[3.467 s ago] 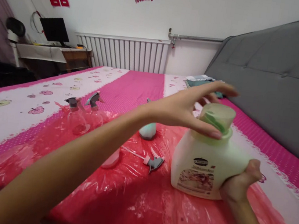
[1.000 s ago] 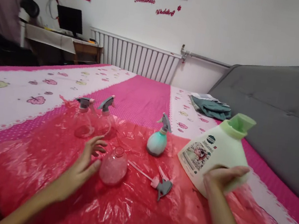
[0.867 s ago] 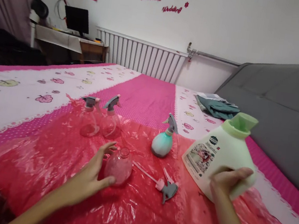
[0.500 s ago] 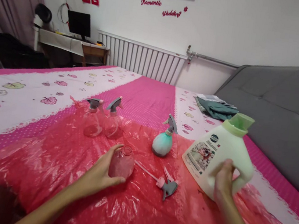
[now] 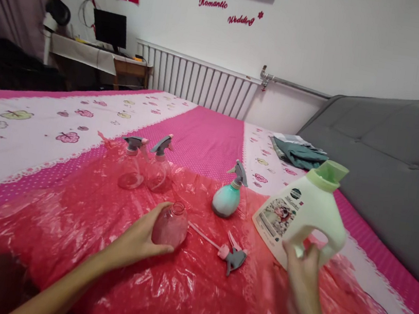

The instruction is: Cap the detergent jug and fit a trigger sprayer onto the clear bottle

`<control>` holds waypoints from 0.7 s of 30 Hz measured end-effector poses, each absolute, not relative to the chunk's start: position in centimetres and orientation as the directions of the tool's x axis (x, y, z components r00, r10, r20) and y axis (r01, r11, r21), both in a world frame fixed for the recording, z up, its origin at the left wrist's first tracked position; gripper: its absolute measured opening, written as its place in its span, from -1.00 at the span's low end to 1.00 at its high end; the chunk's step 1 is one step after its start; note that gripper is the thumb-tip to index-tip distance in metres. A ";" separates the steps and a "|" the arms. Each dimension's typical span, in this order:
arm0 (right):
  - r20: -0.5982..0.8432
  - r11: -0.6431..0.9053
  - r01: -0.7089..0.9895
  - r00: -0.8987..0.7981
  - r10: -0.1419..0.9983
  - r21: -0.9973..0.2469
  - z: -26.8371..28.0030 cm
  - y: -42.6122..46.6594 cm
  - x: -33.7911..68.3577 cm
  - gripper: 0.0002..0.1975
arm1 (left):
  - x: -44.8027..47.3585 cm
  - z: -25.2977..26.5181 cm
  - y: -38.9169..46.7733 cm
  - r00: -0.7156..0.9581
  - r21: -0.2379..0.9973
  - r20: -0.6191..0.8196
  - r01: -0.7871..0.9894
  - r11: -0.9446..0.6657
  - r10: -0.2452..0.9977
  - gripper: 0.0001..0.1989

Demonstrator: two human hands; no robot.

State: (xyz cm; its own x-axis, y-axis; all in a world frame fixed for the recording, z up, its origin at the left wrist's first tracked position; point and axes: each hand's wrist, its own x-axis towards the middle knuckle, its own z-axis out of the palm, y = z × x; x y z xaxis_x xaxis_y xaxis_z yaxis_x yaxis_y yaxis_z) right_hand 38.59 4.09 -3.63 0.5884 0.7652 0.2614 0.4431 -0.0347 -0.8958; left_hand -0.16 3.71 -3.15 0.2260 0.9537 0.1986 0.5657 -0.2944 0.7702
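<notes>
Left hand [image 5: 139, 238]: cupped around open-necked pink bottle [image 5: 171, 224], upright
Right hand [image 5: 301, 266]: blurred, fingers at jug [image 5: 305, 214] handle; grip unclear
Jug: right of bottle, tilted away

Colours and patterns on the bed

Jug [image 5: 304, 215]: cream body, pale green cap, printed label. Open bottle [image 5: 170, 226]: clear, pink-tinted. Loose sprayer [image 5: 231, 256]: grey with pink collar. Filled bottle [image 5: 227, 199]: teal, grey trigger. Plastic sheet [image 5: 182, 298]: translucent red. Bedspread [image 5: 197, 134]: pink with white dots, white bands printed with pink and green fruit. Headboard [image 5: 397, 152]: grey.
</notes>
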 end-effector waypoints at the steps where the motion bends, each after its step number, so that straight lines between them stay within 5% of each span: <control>1: 0.259 -0.023 0.445 0.563 0.785 -0.895 -4.0 2.7 37.4 -0.24 | -0.2 -3.1 3.7 0.229 0.770 0.198 0.565 -0.296 0.953 -0.04; 4: 0.295 0.097 0.522 0.312 0.903 -0.847 -5.2 -0.4 34.3 -0.35 | -0.2 -2.6 3.5 0.242 0.773 0.204 0.555 -0.308 0.949 -0.04; 8: 0.309 0.249 0.751 -0.064 0.949 -0.611 -7.1 -0.7 33.4 -0.51 | 0.0 -1.8 3.3 0.183 0.800 0.174 0.547 -0.248 0.967 -0.02; 18: 0.241 0.262 0.690 -0.129 0.962 -0.674 -7.3 1.7 34.6 -0.57 | -1.9 1.1 3.2 -0.131 0.941 0.137 0.327 -0.088 0.982 0.05; 21: 0.237 0.245 0.664 -0.105 0.966 -0.707 -6.4 1.8 34.4 -0.66 | -2.8 1.8 3.2 -0.115 0.958 0.129 0.271 -0.094 0.985 0.05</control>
State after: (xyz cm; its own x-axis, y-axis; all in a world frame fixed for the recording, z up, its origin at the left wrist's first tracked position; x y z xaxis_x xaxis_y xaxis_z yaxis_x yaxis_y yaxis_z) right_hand 34.42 1.84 -6.38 -0.1048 0.9659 0.2369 0.6638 0.2453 -0.7066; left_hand -2.82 3.15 1.77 -0.1146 0.9850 0.1287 0.2708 -0.0937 0.9581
